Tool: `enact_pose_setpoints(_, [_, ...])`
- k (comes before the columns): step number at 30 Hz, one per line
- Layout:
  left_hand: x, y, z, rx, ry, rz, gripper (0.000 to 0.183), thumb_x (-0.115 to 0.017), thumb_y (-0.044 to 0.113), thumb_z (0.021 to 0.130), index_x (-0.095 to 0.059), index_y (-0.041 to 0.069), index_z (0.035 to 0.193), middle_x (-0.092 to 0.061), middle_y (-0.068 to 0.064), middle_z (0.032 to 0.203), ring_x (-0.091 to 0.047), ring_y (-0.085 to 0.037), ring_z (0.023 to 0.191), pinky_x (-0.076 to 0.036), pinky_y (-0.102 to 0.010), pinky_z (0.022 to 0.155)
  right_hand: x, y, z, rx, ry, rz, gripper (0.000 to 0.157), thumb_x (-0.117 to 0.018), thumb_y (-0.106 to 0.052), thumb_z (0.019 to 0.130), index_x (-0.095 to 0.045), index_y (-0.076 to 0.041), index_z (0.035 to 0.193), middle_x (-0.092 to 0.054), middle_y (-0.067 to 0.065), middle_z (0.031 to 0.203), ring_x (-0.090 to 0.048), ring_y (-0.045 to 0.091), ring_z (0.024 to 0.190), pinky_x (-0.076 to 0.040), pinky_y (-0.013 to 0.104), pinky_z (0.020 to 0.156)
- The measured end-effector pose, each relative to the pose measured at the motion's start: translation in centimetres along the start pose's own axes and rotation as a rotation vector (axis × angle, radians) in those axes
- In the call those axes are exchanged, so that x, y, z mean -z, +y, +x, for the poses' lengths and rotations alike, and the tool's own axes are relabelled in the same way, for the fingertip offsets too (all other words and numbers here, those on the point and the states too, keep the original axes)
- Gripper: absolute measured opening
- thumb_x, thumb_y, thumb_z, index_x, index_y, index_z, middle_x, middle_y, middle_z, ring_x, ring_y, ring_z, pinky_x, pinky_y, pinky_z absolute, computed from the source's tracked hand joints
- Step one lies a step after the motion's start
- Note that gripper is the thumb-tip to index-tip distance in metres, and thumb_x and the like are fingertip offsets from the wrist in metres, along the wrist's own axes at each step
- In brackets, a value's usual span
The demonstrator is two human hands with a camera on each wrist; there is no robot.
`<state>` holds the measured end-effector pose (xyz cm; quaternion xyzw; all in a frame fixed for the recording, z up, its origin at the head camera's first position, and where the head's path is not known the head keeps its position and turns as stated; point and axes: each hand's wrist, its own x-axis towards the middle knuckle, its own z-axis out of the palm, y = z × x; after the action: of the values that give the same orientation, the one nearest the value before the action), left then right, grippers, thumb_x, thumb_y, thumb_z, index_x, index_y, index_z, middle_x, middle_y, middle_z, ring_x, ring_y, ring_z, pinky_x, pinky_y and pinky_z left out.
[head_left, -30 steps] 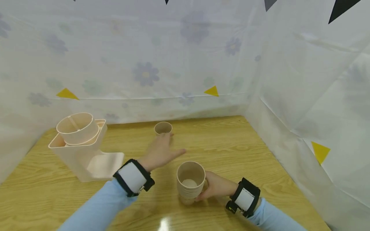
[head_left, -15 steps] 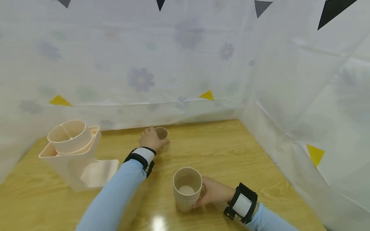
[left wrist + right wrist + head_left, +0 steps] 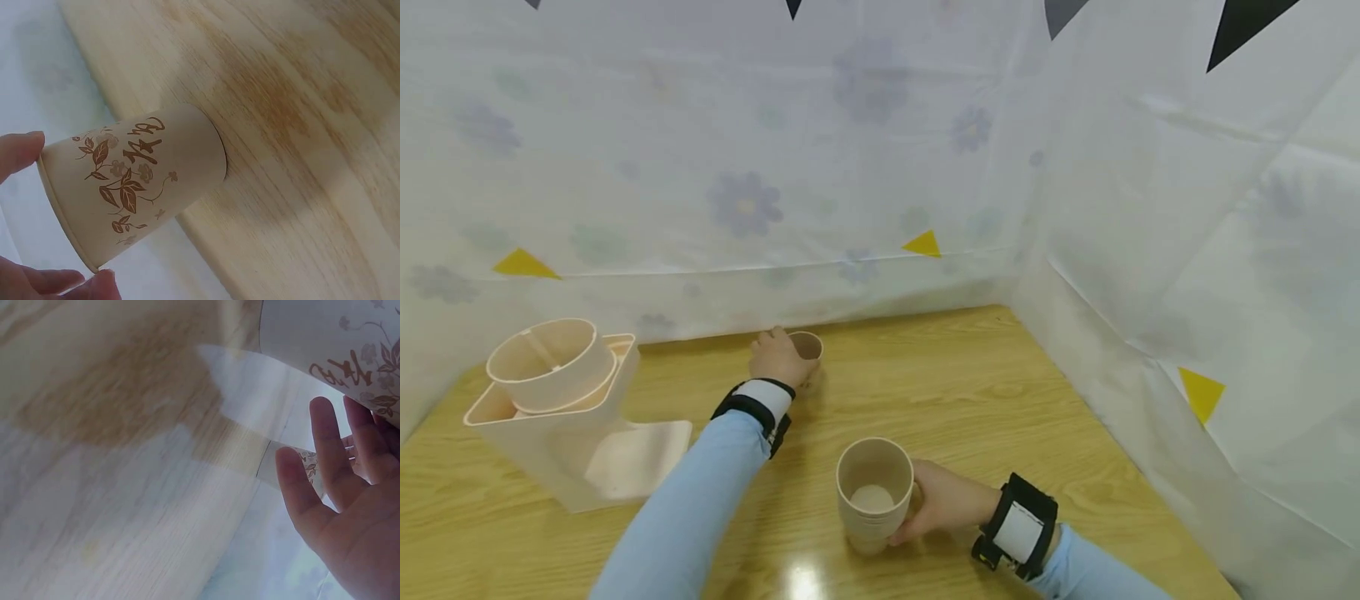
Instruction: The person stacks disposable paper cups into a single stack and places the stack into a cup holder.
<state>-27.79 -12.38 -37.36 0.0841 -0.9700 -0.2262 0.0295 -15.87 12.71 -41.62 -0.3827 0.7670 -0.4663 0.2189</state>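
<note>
At the far side of the table my left hand (image 3: 778, 360) holds a paper cup (image 3: 809, 345) by its rim. The left wrist view shows this cup (image 3: 137, 187) printed with brown leaves and lettering, its base at the wooden surface, fingertips (image 3: 100, 286) pinching opposite sides of the rim. Nearer to me, my right hand (image 3: 951, 500) grips a stack of paper cups (image 3: 872, 518) from the right; rim lines show below the top cup. In the right wrist view, part of the printed cup wall (image 3: 306, 337) lies beyond the right hand (image 3: 356, 531).
A pale plastic stand (image 3: 557, 450) with a round open tube (image 3: 553, 367) on top and a flat foot is on the left of the wooden table (image 3: 947, 383). Flowered white cloth (image 3: 745, 250) hangs behind the table and along its right side.
My left hand has reached forward and taken hold of the far cup's rim. My right hand has stayed at the stack. The head view has turned slightly right.
</note>
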Motion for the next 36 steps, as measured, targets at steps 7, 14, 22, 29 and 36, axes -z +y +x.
enact_pose_setpoints(7, [1.9,0.5,-2.0,-0.058,-0.029,-0.092,0.093,-0.067,0.042,0.077,-0.028,-0.009,0.143,-0.053,-0.033,0.127,-0.041,-0.046,0.119,-0.047,-0.055,0.092,0.1,0.1,-0.1,0.005,-0.01,-0.006,0.076,-0.082,-0.018,0.065,-0.049,-0.009,0.133,-0.057,0.012,0.133,-0.049,0.018,0.123,-0.026,0.059,0.109])
enact_pose_setpoints(14, [7.5,3.5,-6.6,-0.226,-0.075,-0.206,0.096,-0.069,0.041,0.077,-0.021,-0.003,0.148,-0.047,-0.029,0.136,-0.044,-0.044,0.119,-0.047,-0.055,0.091,0.6,-0.1,-0.6,-0.021,-0.008,0.023,0.079,-0.082,-0.018,0.065,-0.046,-0.007,0.134,-0.055,0.012,0.135,-0.047,0.019,0.125,-0.024,0.059,0.109])
enact_pose_setpoints(22, [13.9,6.6,-12.8,-0.474,-0.205,-0.255,0.094,-0.072,0.042,0.075,-0.026,0.005,0.148,-0.053,-0.016,0.135,-0.05,-0.03,0.118,-0.047,-0.049,0.092,0.9,0.3,-0.9,0.015,-0.017,0.026,0.074,-0.08,-0.02,0.068,-0.047,-0.009,0.134,-0.056,0.012,0.133,-0.048,0.016,0.123,-0.026,0.058,0.108])
enact_pose_setpoints(29, [14.7,8.2,-16.4,-0.571,-0.205,-0.184,0.086,-0.071,0.042,0.073,-0.037,0.009,0.144,-0.058,-0.004,0.122,-0.052,-0.019,0.109,-0.048,-0.042,0.089,1.0,0.6,-0.8,0.04,-0.055,0.026,0.065,-0.077,-0.02,0.073,-0.049,-0.008,0.13,-0.06,0.013,0.128,-0.051,0.013,0.119,-0.026,0.056,0.108])
enact_pose_setpoints(36, [12.8,8.4,-16.9,-0.54,-0.319,-0.206,0.084,-0.074,0.034,0.071,-0.038,0.01,0.144,-0.057,-0.005,0.127,-0.052,-0.019,0.11,-0.049,-0.038,0.088,1.1,0.7,-0.6,0.03,-0.068,0.038,0.064,-0.076,-0.02,0.074,-0.048,-0.007,0.13,-0.06,0.014,0.128,-0.051,0.014,0.12,-0.024,0.058,0.109])
